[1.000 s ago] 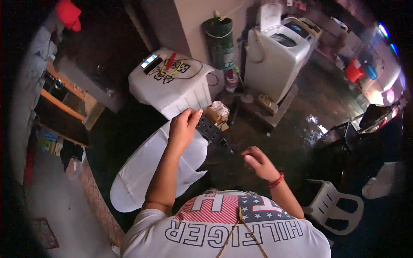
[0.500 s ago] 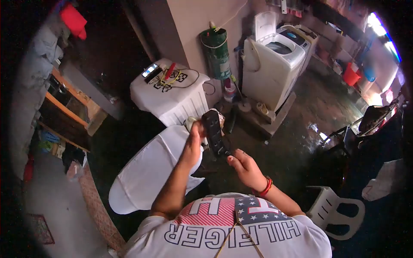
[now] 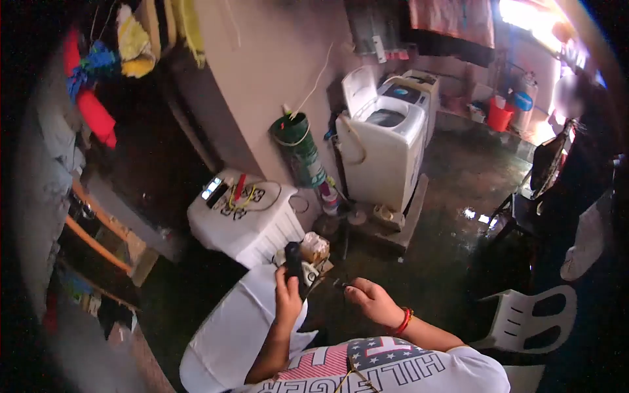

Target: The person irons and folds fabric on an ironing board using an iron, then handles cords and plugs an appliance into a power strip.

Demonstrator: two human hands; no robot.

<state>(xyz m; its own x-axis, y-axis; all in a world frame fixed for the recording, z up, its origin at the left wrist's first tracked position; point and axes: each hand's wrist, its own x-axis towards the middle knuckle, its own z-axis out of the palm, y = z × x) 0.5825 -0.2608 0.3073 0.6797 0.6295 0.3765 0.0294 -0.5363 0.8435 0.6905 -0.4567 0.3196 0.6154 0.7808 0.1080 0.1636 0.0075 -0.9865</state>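
My left hand [image 3: 287, 298] is wrapped round a black power strip [image 3: 294, 260], which it holds upright with its narrow side towards me. My right hand [image 3: 377, 306], with a red band on the wrist, pinches a small black plug [image 3: 340, 284] to the right of the strip, with a gap between the two. Part of a thin dark cord shows between the hands. Just beyond the strip is a wrapped, light brown bundle [image 3: 315, 247]. Below my left arm lies the white padded surface [image 3: 229, 327] of what looks like an ironing board.
A white covered stand [image 3: 249, 226] holds a phone-like device [image 3: 212, 189] and a red-handled tool with yellow wire. Further back are a green bucket [image 3: 300, 154] on the wall and an open-lidded washing machine [image 3: 383, 154]. A plastic chair [image 3: 531, 318] stands at right.
My right hand has moved away from the power strip and now holds the plug apart from it. The strip has turned narrow side towards me. The camera view has tilted up.
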